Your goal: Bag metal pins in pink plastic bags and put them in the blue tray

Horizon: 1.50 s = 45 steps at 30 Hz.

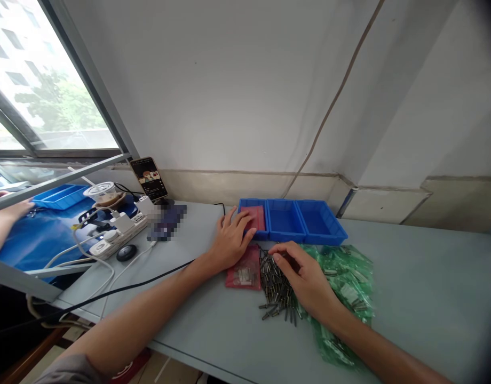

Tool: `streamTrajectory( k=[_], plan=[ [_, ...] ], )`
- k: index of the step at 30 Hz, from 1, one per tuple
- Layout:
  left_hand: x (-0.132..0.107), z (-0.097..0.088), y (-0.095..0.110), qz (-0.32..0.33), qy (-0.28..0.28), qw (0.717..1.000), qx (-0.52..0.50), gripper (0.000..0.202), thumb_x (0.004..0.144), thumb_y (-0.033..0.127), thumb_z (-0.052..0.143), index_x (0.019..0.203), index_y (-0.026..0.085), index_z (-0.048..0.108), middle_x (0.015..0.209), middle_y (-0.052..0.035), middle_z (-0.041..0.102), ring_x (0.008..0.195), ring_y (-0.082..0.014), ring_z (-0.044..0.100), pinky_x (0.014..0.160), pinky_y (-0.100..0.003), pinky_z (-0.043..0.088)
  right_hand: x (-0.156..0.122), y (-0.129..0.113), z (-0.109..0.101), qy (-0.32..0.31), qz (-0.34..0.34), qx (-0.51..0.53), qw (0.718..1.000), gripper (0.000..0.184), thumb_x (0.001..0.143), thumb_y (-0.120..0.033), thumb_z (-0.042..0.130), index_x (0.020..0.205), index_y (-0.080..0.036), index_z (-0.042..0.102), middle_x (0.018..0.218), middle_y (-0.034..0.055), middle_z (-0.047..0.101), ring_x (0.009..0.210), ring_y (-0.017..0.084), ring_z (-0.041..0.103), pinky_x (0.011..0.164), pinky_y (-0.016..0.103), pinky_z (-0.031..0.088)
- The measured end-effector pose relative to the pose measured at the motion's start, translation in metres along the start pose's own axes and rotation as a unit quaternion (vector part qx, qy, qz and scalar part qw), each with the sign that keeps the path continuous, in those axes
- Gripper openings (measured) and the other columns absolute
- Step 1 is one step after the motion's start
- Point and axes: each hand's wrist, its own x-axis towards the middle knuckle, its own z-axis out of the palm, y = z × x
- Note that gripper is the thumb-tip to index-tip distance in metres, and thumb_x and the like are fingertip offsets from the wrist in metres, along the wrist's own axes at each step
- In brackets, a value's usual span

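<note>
My left hand (230, 240) rests on the near edge of the left blue bin (261, 235), its fingers stretched out over a red plastic bag (255, 217) inside. Whether it grips the bag is not visible, but the fingers look apart. Below that hand, a second red bag (243, 271) with small pale parts lies flat on the table. My right hand (305, 274) is at a pile of thin metal pieces like rivets (275, 285). Its thumb and forefinger are curled close together at the top of the pile; anything between them is too small to make out.
Two more blue bins (286, 220) adjoin the left one. Green plastic bags (349, 282) of metal parts lie by my right forearm. At left are a power strip (121, 234), a propped phone (149, 178), a cup (101, 193), cables and another person's hand (23, 207) beyond a metal frame.
</note>
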Motion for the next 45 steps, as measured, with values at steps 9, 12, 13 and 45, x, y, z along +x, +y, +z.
streamTrajectory(
  k=[9,12,13,45],
  plan=[
    [-0.004,0.002,0.003,0.028,0.022,0.999,-0.001,0.05,0.11,0.055,0.045,0.15,0.026,0.05,0.156,-0.0119,0.052,0.158,-0.0367,0.028,0.122,-0.06,0.028,-0.005,-0.003,0.003,-0.105,-0.093,-0.153,0.978,0.026,0.109,-0.025,0.05,0.118,-0.026,0.075,0.115,0.0088,0.069,0.107,0.028,0.06,0.101,0.048,0.05],
    [-0.004,0.002,0.004,0.025,0.022,0.999,0.001,0.049,0.11,0.054,0.046,0.15,0.026,0.05,0.156,-0.0127,0.051,0.158,-0.037,0.028,0.122,-0.06,0.029,-0.006,-0.003,0.004,-0.101,-0.1,-0.163,0.976,0.028,0.109,-0.023,0.048,0.12,-0.026,0.074,0.116,0.0092,0.068,0.107,0.028,0.061,0.099,0.048,0.051],
    [-0.003,0.002,0.004,0.023,0.021,1.0,0.002,0.049,0.11,0.054,0.046,0.15,0.026,0.05,0.156,-0.0127,0.05,0.158,-0.0371,0.028,0.122,-0.06,0.029,-0.006,-0.003,0.004,-0.098,-0.103,-0.166,0.976,0.028,0.109,-0.022,0.049,0.121,-0.026,0.074,0.116,0.0092,0.068,0.107,0.028,0.061,0.099,0.048,0.052],
    [-0.005,0.002,0.005,0.007,0.011,1.0,-0.02,0.045,0.106,0.042,0.056,0.148,0.027,0.049,0.156,-0.0114,0.05,0.151,-0.037,0.034,0.12,-0.059,0.033,-0.008,-0.01,0.001,-0.108,-0.132,-0.14,0.975,0.032,0.108,-0.024,0.052,0.114,-0.032,0.082,0.129,0.0066,0.071,0.117,0.027,0.067,0.115,0.055,0.045]
  ],
)
